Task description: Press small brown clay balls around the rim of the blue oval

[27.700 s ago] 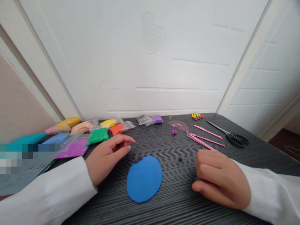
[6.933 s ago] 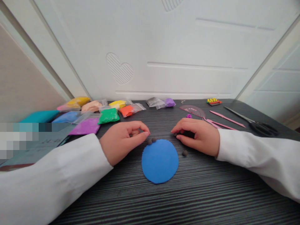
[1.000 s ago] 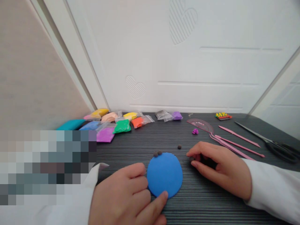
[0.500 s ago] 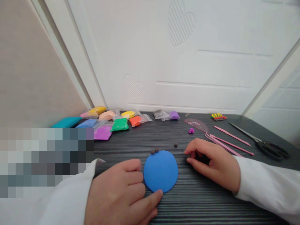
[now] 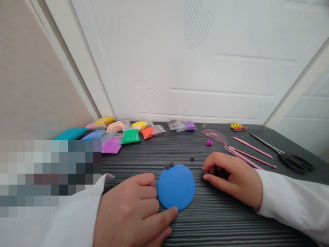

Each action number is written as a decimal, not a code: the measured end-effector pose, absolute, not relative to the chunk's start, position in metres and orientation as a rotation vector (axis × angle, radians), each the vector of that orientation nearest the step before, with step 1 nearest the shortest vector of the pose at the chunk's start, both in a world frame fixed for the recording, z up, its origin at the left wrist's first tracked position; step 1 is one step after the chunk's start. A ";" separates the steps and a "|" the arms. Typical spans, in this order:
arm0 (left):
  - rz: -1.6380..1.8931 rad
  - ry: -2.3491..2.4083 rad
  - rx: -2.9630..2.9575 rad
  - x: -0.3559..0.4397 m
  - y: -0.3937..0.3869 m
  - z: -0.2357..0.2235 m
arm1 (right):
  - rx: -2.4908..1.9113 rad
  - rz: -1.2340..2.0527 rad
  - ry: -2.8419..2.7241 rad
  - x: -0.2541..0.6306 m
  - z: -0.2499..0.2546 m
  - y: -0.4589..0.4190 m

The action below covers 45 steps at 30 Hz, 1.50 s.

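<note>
On the dark table a flat round blue clay disc (image 5: 177, 187) lies before me. Two small dark brown clay balls (image 5: 169, 165) sit side by side at its far-left edge. My left hand (image 5: 131, 211) is palm down at the disc's near left, its index finger stretched onto the near rim and the other fingers curled; its palm is hidden. To the right of the disc, my right hand (image 5: 232, 178) has thumb and index finger on another dark brown clay ball (image 5: 206, 173), mostly hidden by the fingertips. One loose brown ball (image 5: 192, 158) lies beyond the disc.
Bags of coloured clay, including a green one (image 5: 130, 136), line the back left. A purple lump (image 5: 209, 142), a protractor (image 5: 214, 135), pink tweezers (image 5: 243, 157), pink modelling tools (image 5: 253, 147), black-handled scissors (image 5: 295, 162) and a yellow-topped piece (image 5: 238, 127) lie right. A white panel rises behind.
Over the last second my hands hold nearly the same pose; the view shifts slightly. Since the older frames, my left hand has come to the disc's near side and a loose brown ball lies farther back.
</note>
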<state>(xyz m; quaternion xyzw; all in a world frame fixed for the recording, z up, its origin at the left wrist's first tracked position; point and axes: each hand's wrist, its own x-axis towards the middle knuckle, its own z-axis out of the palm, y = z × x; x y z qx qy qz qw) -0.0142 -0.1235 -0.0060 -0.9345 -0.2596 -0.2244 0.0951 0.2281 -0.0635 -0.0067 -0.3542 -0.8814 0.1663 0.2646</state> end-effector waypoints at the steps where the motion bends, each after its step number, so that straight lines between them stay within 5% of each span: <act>1: -0.683 -0.774 -2.769 -0.014 -0.124 -0.007 | -0.962 0.443 -2.380 0.228 -0.007 -0.064; 8: -0.783 -0.889 -2.909 -0.018 -0.118 0.000 | -0.911 0.446 -2.380 0.228 -0.003 -0.067; 16: -0.952 -1.876 -2.783 -0.023 -0.083 0.013 | -0.764 0.297 -2.367 0.213 0.001 -0.060; 24: -1.233 -1.963 -3.035 -0.027 -0.072 0.010 | -0.603 0.256 -2.272 0.174 0.002 -0.053; 45: -1.162 -2.234 -3.065 -0.029 -0.070 0.010 | -0.484 0.311 -2.290 0.160 0.000 -0.048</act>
